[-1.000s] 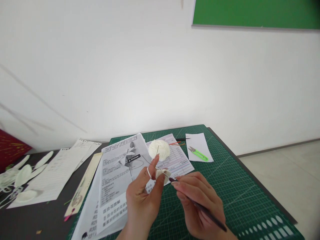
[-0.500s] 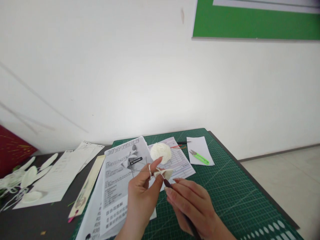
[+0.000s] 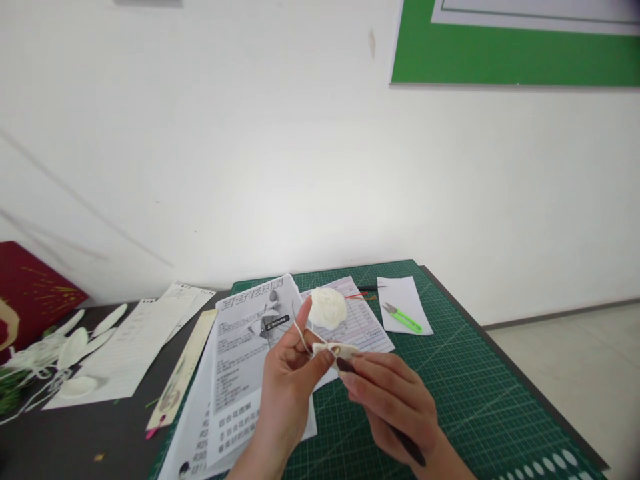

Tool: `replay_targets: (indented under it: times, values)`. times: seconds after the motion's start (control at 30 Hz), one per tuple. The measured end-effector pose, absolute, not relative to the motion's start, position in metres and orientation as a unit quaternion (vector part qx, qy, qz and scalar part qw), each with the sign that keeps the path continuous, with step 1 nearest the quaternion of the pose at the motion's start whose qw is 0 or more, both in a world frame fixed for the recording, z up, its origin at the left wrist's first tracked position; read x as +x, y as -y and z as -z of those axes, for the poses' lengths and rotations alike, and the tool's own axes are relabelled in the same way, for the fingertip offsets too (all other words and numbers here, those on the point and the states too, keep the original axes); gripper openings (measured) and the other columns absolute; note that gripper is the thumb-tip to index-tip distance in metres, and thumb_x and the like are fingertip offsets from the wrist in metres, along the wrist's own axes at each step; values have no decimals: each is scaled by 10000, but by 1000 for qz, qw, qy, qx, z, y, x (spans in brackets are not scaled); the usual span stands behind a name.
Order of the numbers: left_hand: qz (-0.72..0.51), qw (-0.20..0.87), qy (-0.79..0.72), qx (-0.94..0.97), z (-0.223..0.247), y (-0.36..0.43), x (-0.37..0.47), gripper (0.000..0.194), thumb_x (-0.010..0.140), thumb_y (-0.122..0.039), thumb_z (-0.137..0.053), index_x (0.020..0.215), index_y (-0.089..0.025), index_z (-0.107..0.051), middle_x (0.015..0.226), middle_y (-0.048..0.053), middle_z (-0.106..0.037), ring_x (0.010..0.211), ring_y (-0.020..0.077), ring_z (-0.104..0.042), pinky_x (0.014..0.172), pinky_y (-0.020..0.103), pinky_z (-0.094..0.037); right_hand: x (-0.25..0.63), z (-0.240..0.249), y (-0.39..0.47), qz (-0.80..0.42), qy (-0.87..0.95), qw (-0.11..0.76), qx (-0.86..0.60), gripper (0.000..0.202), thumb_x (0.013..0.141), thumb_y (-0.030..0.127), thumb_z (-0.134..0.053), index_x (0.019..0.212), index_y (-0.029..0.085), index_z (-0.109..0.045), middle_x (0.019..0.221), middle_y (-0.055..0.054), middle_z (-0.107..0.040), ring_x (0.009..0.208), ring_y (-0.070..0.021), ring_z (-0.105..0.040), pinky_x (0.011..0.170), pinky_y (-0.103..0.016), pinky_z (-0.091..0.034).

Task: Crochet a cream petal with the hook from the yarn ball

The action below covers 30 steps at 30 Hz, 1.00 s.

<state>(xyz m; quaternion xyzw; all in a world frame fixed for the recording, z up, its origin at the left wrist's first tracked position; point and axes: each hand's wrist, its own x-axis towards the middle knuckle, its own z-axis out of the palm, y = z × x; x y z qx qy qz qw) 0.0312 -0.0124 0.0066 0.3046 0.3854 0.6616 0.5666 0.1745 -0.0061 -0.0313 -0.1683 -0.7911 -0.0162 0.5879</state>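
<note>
My left hand (image 3: 291, 381) pinches a small off-white crochet piece (image 3: 345, 348) between thumb and fingers. Its index finger is raised, with white yarn (image 3: 299, 327) looped round it and running down to the piece. In my right hand (image 3: 395, 393) is a crochet hook (image 3: 409, 445) with a dark brown handle. The hook's tip meets the edge of the piece, but fingers and yarn partly hide it. Just behind my hands, a ball of white yarn (image 3: 329, 309) rests on the printed sheets.
Printed pattern sheets (image 3: 240, 400) lie on a green cutting mat (image 3: 450, 373). Lime-green thread snips (image 3: 403, 319) sit on a white paper (image 3: 420, 293) at right. To the left are a bookmark strip (image 3: 183, 367), handwritten sheets (image 3: 135, 347) and several white petal-shaped pieces (image 3: 75, 348).
My right hand has turned, bringing the hook's handle to a flatter slant. The crochet piece is tilted differently, and my left index finger points more upright. The whole view has shifted slightly.
</note>
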Motion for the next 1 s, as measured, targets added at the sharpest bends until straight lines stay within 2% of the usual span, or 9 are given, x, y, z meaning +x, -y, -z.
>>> replay_targets:
  times: [0.13, 0.23, 0.33, 0.43, 0.6, 0.73, 0.87, 1.0]
  values:
    - [-650, 554, -407, 325, -3, 12, 29, 707, 634, -134, -776, 1300, -224, -556, 597, -78, -586, 560, 74, -548, 668, 209, -469, 177, 35, 10, 113, 823, 525, -183, 246, 871, 77, -539, 1095, 64, -640, 932, -132, -743, 983, -211, -677, 887, -347, -577]
    - [-659, 461, -448, 391, 6, 11, 27, 667, 684, -159, -740, 1316, -226, -541, 598, -78, -600, 581, 95, -552, 751, 240, -457, 176, 29, 16, 166, 834, 484, -207, 231, 889, 93, -510, 1066, 70, -657, 923, -120, -749, 937, -206, -692, 922, -359, -557]
    - [-647, 387, -474, 455, 14, 8, 24, 606, 723, -187, -717, 1305, -214, -554, 649, -49, -657, 644, 127, -584, 849, 270, -430, 174, 24, 19, 169, 829, 480, -230, 226, 903, 105, -481, 1031, 72, -664, 922, -122, -750, 925, -200, -696, 895, -324, -565]
    - [-641, 441, -432, 456, 15, 4, 20, 640, 718, -200, -737, 1323, -240, -532, 626, -53, -637, 613, 120, -563, 758, 248, -452, 174, 25, 16, 141, 830, 494, -218, 226, 905, 120, -490, 1048, 65, -655, 944, -140, -743, 955, -209, -687, 854, -300, -578]
    - [-646, 561, -351, 380, 3, 2, 17, 704, 652, -132, -779, 1305, -258, -550, 618, -66, -582, 565, 81, -520, 610, 190, -435, 173, 28, 6, 21, 782, 601, -167, 243, 882, 64, -476, 1065, 85, -635, 872, -122, -744, 835, -167, -709, 732, -268, -606]
    - [-627, 626, -319, 337, -4, 4, 19, 642, 614, -126, -797, 1221, -244, -626, 586, -71, -570, 549, 62, -518, 603, 165, -431, 173, 21, 12, 115, 815, 536, -188, 209, 904, 117, -495, 1021, 93, -667, 857, -110, -753, 868, -182, -711, 788, -269, -600]
    - [-650, 554, -369, 366, 2, 4, 21, 672, 651, -167, -779, 1281, -274, -572, 577, -84, -563, 543, 79, -527, 643, 198, -467, 171, 17, 20, 223, 817, 484, -221, 194, 882, 95, -524, 969, 118, -696, 840, -77, -759, 840, -173, -712, 880, -287, -570]
    - [-645, 461, -415, 446, 13, -1, 17, 651, 685, -219, -765, 1301, -242, -559, 570, -60, -590, 583, 131, -573, 737, 261, -498, 169, 24, 18, 188, 812, 499, -236, 270, 912, 118, -429, 1032, 98, -670, 884, -111, -748, 865, -193, -703, 815, -298, -590]
